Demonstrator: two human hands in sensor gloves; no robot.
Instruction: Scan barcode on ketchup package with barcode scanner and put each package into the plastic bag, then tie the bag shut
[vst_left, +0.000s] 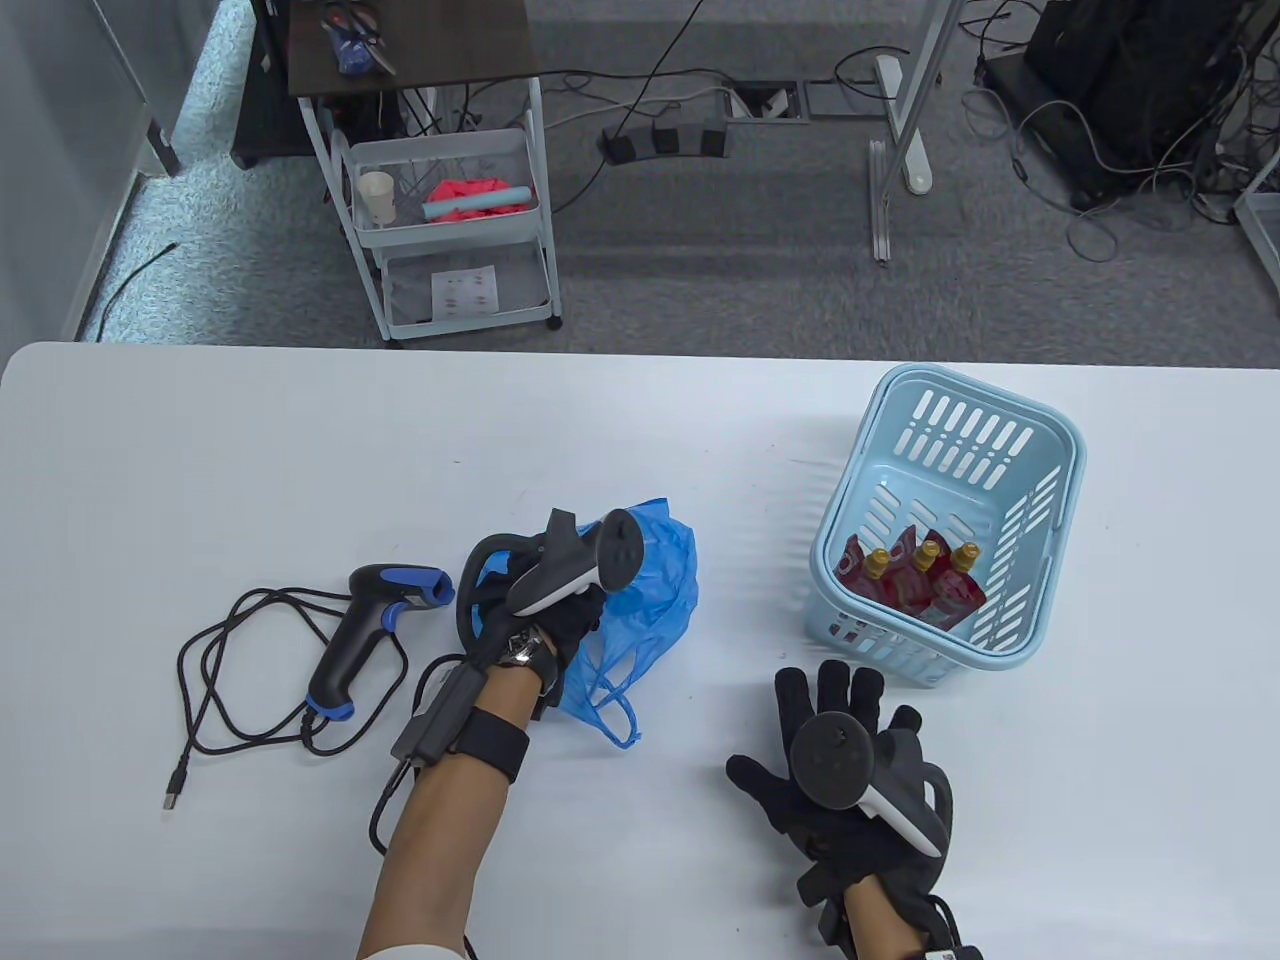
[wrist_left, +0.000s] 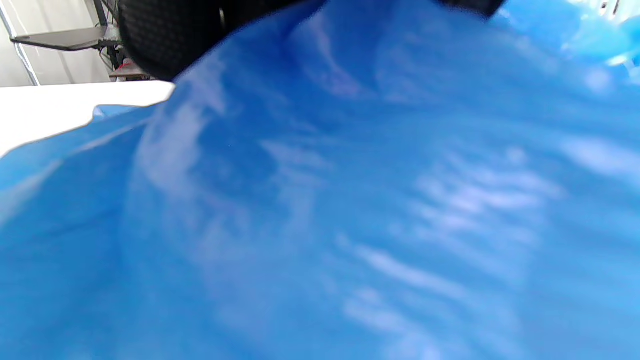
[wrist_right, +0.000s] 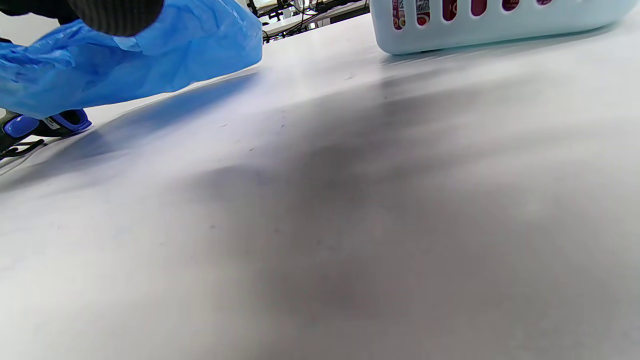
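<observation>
Clearly nothing is scanned: 3 ketchup packages (vst_left: 915, 585) sit in the basket (vst_left: 1060, 440), left hand (vst_left: 560, 610) clutches the plastic bag (vst_left: 655, 570), right hand (vst_left: 850, 770) lies spread, scanner (vst_left: 370, 625) untouched

left hand (vst_left: 560, 610) fingers curled, right hand (vst_left: 850, 775) spread flat

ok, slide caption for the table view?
Left hand grips crumpled blue plastic bag; right hand rests open beside light-blue basket of red ketchup packages.

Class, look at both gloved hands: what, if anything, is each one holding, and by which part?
The left hand grips the blue plastic bag by its bunched left side. The right hand holds nothing, fingers spread.
</observation>
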